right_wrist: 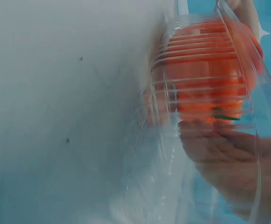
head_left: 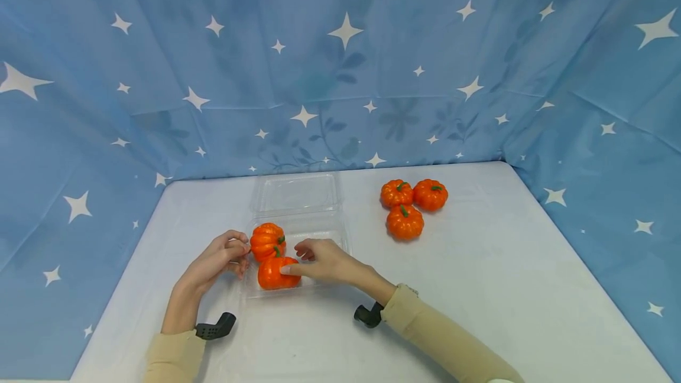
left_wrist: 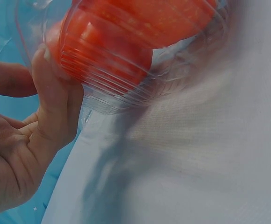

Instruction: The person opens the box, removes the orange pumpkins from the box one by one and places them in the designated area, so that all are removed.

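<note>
A clear plastic clamshell box (head_left: 319,235) lies on the table with its lid (head_left: 300,192) folded back flat. Two small orange pumpkins sit in its left half, a rear pumpkin (head_left: 266,241) and a front pumpkin (head_left: 271,276). My left hand (head_left: 218,260) is at the box's left side; in the left wrist view its thumb and finger pinch the clear rim (left_wrist: 37,42). My right hand (head_left: 327,262) reaches over the box beside the front pumpkin, thumb extended over it. Through the plastic wall, right fingers (right_wrist: 210,144) show beside a pumpkin (right_wrist: 205,79), loosely bent.
Three more orange pumpkins, a left one (head_left: 395,194), a right one (head_left: 430,195) and a nearer one (head_left: 405,223), cluster right of the box on the white table (head_left: 479,288). A blue star-patterned curtain (head_left: 340,75) stands behind and at both sides.
</note>
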Demonstrator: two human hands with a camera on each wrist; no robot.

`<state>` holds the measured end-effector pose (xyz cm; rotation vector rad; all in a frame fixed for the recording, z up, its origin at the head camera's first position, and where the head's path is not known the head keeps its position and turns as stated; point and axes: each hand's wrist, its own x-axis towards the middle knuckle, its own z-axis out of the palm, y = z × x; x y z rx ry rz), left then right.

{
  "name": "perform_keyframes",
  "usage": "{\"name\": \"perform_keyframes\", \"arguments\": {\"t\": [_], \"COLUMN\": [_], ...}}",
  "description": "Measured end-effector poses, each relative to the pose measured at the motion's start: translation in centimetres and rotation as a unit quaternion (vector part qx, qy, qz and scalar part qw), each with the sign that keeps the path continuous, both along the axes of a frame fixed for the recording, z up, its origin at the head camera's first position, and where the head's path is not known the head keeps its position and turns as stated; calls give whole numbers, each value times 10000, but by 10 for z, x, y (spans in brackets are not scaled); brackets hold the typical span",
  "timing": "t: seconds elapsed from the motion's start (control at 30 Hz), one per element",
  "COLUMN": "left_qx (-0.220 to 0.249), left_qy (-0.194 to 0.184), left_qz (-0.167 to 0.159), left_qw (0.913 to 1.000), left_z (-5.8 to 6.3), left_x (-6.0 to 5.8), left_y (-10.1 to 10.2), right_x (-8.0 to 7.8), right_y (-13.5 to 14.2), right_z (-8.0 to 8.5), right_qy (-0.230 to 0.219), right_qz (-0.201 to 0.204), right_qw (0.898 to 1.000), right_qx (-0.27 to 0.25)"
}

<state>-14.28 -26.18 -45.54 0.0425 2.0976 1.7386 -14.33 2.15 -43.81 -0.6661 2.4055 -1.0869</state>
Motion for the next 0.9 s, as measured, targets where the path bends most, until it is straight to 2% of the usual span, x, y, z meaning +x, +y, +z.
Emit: {"name": "perform_keyframes", "arguments": {"t": [0.37, 0.9], "left_qx": [-36, -12], "left_qy": [-23, 50], "left_qz": [69, 40], "left_qw": [10000, 10000], "left_z": [1, 2], "left_x": [0, 1], "left_y": [2, 2], "right_x": [0, 0], "right_y": [-8, -15], "right_z": [-4, -8], "right_qy": [-106, -306], "right_qz": [186, 309], "right_qw": [9996, 9990], "right_qx": [204, -83]}}
